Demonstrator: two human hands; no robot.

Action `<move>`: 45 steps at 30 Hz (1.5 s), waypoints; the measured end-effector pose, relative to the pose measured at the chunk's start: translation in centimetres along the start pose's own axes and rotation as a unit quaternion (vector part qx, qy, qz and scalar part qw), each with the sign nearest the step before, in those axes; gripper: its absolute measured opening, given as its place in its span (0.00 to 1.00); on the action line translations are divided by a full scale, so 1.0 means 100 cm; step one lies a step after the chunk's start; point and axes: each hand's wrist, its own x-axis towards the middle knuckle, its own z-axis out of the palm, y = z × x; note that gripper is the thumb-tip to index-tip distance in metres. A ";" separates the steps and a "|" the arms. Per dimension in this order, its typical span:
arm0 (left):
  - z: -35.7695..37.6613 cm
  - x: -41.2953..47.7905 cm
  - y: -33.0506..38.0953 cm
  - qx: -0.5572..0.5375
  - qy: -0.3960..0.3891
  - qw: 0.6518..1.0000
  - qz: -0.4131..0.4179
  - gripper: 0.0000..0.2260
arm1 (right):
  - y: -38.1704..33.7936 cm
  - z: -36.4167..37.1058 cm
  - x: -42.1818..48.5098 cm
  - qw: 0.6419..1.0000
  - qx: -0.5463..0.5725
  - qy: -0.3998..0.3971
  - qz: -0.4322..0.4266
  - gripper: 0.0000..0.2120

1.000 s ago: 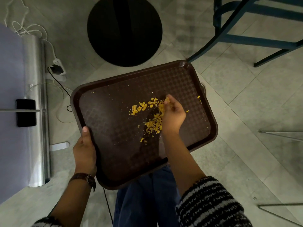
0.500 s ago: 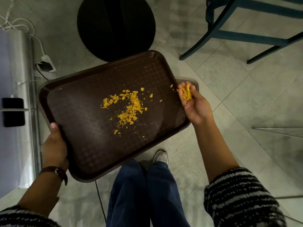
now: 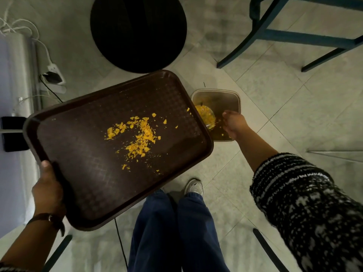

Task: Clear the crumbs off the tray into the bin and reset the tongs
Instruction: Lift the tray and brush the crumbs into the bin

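Observation:
A dark brown tray is held above the floor, with my left hand gripping its near left edge. Yellow crumbs lie scattered across the tray's middle. A small square bin stands on the floor just right of the tray's far corner, with yellow crumbs inside it. My right hand hangs palm down over the bin's opening, fingers loosely apart; no crumbs show in it. No tongs are in view.
A round black table base sits on the tiled floor beyond the tray. Blue chair legs stand at the far right. A metal cabinet with cables and a power strip lines the left. My legs and shoe are below.
My right hand picked crumbs off the tray, carried them right past the tray's edge and turned over above the bin. The tray shifted left, uncovering the bin.

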 end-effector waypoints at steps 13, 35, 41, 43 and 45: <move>0.028 -0.075 0.041 -0.006 0.010 0.995 0.095 0.37 | -0.019 0.025 -0.036 0.961 -0.073 0.069 -0.259 0.07; 0.038 -0.096 0.069 -0.083 -0.075 0.986 0.124 0.20 | 0.050 0.130 -0.141 0.793 -0.274 -0.154 -0.522 0.38; 0.041 -0.095 0.066 -0.111 -0.084 0.983 0.122 0.19 | 0.047 0.132 -0.139 0.804 -0.217 -0.077 -0.549 0.18; 0.042 -0.097 0.066 -0.117 -0.088 0.981 0.129 0.18 | 0.048 0.130 -0.136 0.793 -0.226 -0.062 -0.562 0.18; 0.044 -0.099 0.065 -0.123 -0.095 0.979 0.129 0.18 | 0.049 0.128 -0.133 0.787 -0.226 -0.042 -0.572 0.19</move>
